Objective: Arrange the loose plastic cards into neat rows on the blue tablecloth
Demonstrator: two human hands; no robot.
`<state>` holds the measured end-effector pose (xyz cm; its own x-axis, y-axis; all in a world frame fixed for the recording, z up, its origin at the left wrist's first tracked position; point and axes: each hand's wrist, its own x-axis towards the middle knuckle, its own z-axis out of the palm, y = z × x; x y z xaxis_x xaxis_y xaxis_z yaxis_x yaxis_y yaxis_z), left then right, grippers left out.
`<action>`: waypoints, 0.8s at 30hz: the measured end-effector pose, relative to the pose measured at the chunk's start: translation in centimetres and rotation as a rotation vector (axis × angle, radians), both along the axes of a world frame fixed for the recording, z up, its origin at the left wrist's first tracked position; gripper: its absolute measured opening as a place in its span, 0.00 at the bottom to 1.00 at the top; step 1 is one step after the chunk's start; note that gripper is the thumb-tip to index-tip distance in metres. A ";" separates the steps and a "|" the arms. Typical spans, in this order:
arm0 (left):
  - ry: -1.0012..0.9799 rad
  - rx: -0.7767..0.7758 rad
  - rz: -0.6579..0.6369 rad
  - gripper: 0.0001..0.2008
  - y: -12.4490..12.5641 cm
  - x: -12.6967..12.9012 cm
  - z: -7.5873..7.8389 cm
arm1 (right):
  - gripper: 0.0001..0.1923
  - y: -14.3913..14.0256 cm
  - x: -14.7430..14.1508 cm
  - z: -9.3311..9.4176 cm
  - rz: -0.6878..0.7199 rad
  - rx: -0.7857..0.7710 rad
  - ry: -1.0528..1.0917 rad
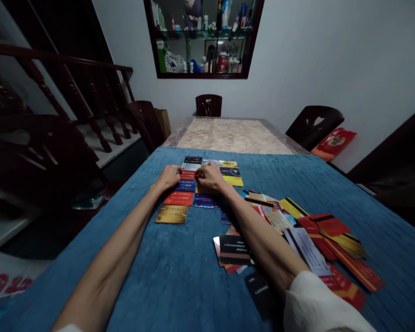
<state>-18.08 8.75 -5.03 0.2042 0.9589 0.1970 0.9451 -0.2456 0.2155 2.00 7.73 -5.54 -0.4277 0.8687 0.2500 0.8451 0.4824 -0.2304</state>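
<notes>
Both my arms reach forward over a blue cloth (180,276) on the table. My left hand (168,177) and my right hand (210,177) rest on a red card (187,174) in a neat column of cards, fingertips pinching its two ends. Below it in the column lie a blue card (186,185), another red card (179,198) and a gold card (172,214). A second column beside it holds a yellow and black card (231,172) and a dark blue card (205,201).
A loose heap of red, yellow, black and white cards (318,240) spreads at my right forearm. Beyond the cloth the marble tabletop (231,136) shows. Dark chairs (313,122) stand around the table, a stair railing (72,92) at left, a wall shelf (202,37) behind.
</notes>
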 end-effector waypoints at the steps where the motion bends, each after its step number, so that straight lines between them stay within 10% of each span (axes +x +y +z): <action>1: 0.010 0.008 0.002 0.20 0.0 0.0 0.0 | 0.17 -0.1 0.0 0.4 -0.004 0.004 0.003; 13: 0.085 0.145 0.005 0.18 -0.9 1.4 2.2 | 0.15 -0.8 -0.5 5.9 0.063 0.248 0.334; 24: 0.058 0.359 -0.270 0.15 -4.9 6.7 5.0 | 0.16 -1.5 2.4 7.9 0.066 0.241 0.387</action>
<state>-11.33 3.82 -0.06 0.4580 0.7429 0.4881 0.8450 -0.5344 0.0205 4.40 6.27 2.34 -0.3154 0.7403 0.5937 0.6849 0.6106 -0.3976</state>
